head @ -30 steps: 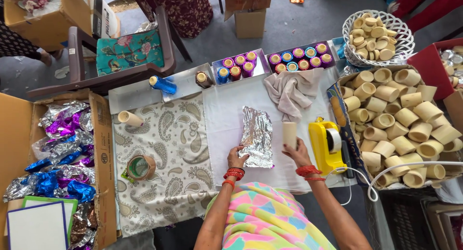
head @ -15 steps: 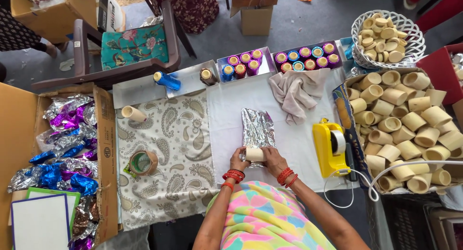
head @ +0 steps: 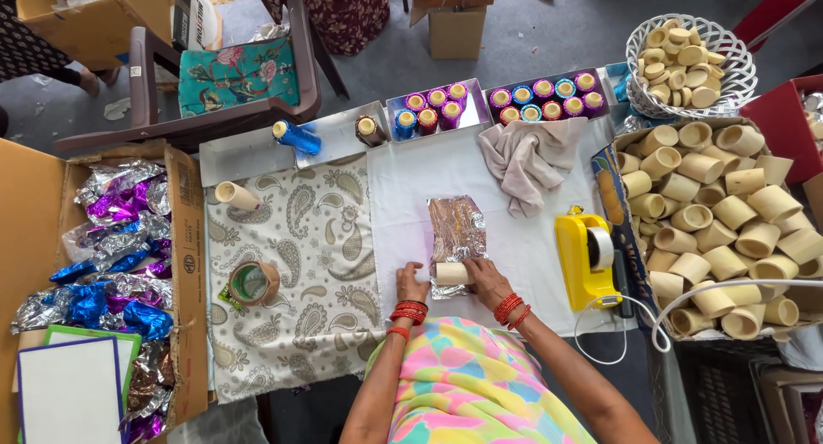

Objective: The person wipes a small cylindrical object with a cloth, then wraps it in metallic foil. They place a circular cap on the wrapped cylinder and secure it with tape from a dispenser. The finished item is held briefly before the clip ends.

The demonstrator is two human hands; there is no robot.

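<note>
The white cloth (head: 411, 195) is left bare between the silver foil sheet (head: 457, 234) and the patterned cloth (head: 291, 264), so passage is offered there to the left hand (head: 411, 283). To the right, a narrow bare strip is bounded by the yellow tape dispenser (head: 585, 260) (its cord trails off the near edge) just beside the right hand (head: 485, 278). Beyond the foil, the way is blocked by a crumpled beige rag (head: 527, 157) and trays of coloured cups (head: 480, 105). The far right is walled by a box of plain tubes (head: 720, 221). A tape roll (head: 253, 283) is set on the patterned cloth
</note>
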